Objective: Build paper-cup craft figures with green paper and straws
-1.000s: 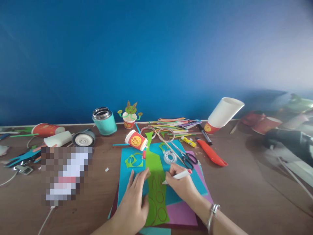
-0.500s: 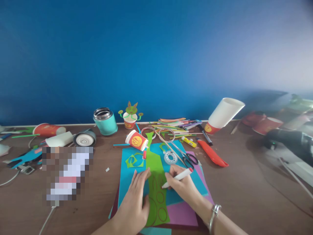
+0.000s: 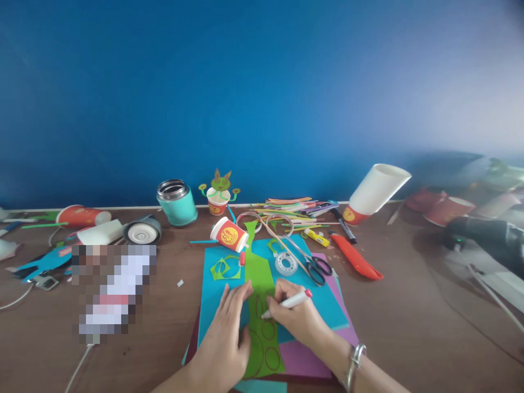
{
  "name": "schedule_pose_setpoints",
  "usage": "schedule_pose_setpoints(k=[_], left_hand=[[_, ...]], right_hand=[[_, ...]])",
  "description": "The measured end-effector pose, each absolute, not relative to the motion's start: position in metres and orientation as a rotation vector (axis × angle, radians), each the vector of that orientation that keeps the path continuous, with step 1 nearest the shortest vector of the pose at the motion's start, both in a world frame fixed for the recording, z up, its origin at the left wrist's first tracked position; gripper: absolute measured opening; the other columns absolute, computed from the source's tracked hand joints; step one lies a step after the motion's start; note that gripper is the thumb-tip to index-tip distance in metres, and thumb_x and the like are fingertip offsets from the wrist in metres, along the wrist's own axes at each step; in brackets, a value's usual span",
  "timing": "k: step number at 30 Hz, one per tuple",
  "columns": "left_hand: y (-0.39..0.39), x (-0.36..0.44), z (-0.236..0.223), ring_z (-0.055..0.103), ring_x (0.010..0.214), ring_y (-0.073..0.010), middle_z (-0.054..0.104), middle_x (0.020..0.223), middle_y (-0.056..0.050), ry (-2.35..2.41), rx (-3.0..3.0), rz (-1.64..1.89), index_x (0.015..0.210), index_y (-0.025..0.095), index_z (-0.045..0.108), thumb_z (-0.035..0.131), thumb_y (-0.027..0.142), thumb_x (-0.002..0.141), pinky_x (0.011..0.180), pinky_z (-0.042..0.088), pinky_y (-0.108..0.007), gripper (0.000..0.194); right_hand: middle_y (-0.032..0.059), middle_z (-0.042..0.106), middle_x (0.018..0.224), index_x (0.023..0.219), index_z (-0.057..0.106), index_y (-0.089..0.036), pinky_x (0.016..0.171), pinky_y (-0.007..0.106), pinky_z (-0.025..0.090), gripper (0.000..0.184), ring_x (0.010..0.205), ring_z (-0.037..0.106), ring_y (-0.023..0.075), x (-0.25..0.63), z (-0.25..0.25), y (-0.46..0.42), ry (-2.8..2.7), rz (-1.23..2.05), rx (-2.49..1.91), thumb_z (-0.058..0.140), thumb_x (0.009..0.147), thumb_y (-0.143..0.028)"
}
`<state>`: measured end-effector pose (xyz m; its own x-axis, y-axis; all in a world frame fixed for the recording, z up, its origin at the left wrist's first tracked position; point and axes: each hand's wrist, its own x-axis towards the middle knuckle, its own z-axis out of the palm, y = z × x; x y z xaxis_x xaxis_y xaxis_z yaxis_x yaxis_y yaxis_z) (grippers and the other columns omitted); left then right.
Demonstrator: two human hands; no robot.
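Observation:
A long strip of green paper (image 3: 260, 273) lies over blue (image 3: 216, 295) and purple sheets, with red outlines of circles and long ovals on its near part. My left hand (image 3: 229, 327) rests flat on the strip's left edge, fingers stretched out. In my right hand (image 3: 297, 314) is a white marker with a red end (image 3: 291, 302), its tip at the drawn oval on the green paper. Just beyond that hand lie a white tape roll (image 3: 285, 263) and dark-handled scissors (image 3: 318, 269). Green paper scraps (image 3: 226, 268) sit on the blue sheet, left of the strip.
Behind the sheets are a tipped red paper cup (image 3: 230, 234), a cup with a green paper figure (image 3: 218, 202), a turquoise flask (image 3: 177, 203) and a pile of straws (image 3: 297, 210). A red cutter (image 3: 356, 256) and a leaning white cup stack (image 3: 376, 191) are rightward.
My right hand has moved slightly left and nearer with the marker, whose tip now meets the paper further left. My left hand has stayed in place.

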<state>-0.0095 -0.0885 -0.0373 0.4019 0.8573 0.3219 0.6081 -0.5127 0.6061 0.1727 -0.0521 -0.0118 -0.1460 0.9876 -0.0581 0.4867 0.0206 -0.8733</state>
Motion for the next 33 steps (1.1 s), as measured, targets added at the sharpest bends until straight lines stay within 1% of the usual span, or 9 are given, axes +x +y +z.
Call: schedule_pose_setpoints(k=[6,11,17,22,28,33], left_hand=[[-0.0889,-0.0088,-0.0364,0.036,0.133,-0.0288,0.044,0.139,-0.018,1.270,2.266,0.819,0.144,0.020,0.009,0.035,-0.003,0.078,0.108,0.029,-0.059,0.074],[-0.0893,-0.0087,-0.0365,0.035,0.134,-0.0282,0.044,0.138,-0.016,1.283,2.276,0.817,0.144,0.021,0.007,0.035,-0.003,0.079,0.109,0.030,-0.059,0.075],[-0.0887,-0.0081,-0.0332,0.036,0.133,-0.0280,0.045,0.137,-0.017,1.283,2.280,0.785,0.143,0.022,0.004,0.035,-0.004,0.079,0.109,0.030,-0.059,0.076],[-0.0881,-0.0078,-0.0333,0.038,0.132,-0.0290,0.044,0.138,-0.017,1.278,2.276,0.788,0.143,0.022,0.006,0.036,-0.005,0.078,0.109,0.029,-0.059,0.077],[-0.0888,-0.0081,-0.0349,0.039,0.132,-0.0286,0.046,0.138,-0.015,1.289,2.251,0.823,0.143,0.021,0.013,0.038,-0.004,0.077,0.109,0.030,-0.057,0.074],[-0.0885,-0.0088,-0.0335,0.038,0.132,-0.0276,0.046,0.137,-0.016,1.284,2.265,0.799,0.143,0.021,0.010,0.037,-0.004,0.077,0.109,0.030,-0.058,0.075]], right_hand=[[-0.0072,0.039,0.047,0.053,0.033,-0.022,0.042,0.020,0.028,0.027,0.045,0.037,0.0079,0.1714,-0.0100,-0.0519,-1.721,1.028,-1.536,0.053,0.071,-0.022],[-0.0071,0.039,0.049,0.056,0.035,-0.022,0.044,0.020,0.033,0.026,0.046,0.046,0.0094,0.1705,-0.0105,-0.0518,-1.664,1.093,-1.511,0.053,0.074,-0.025],[-0.0065,0.040,0.048,0.056,0.035,-0.022,0.044,0.022,0.030,0.027,0.047,0.038,0.0097,0.1693,-0.0118,-0.0513,-1.638,1.018,-1.546,0.053,0.075,-0.027],[-0.0053,0.044,0.049,0.057,0.037,-0.023,0.045,0.023,0.031,0.027,0.049,0.040,0.0111,0.1698,-0.0130,-0.0506,-1.602,1.012,-1.528,0.054,0.077,-0.030],[-0.0058,0.042,0.049,0.057,0.037,-0.022,0.046,0.023,0.031,0.029,0.049,0.038,0.0107,0.1706,-0.0125,-0.0514,-1.612,1.004,-1.526,0.054,0.078,-0.032],[-0.0061,0.040,0.049,0.056,0.035,-0.023,0.045,0.022,0.030,0.028,0.048,0.038,0.0102,0.1710,-0.0149,-0.0515,-1.634,0.988,-1.532,0.053,0.076,-0.028]])
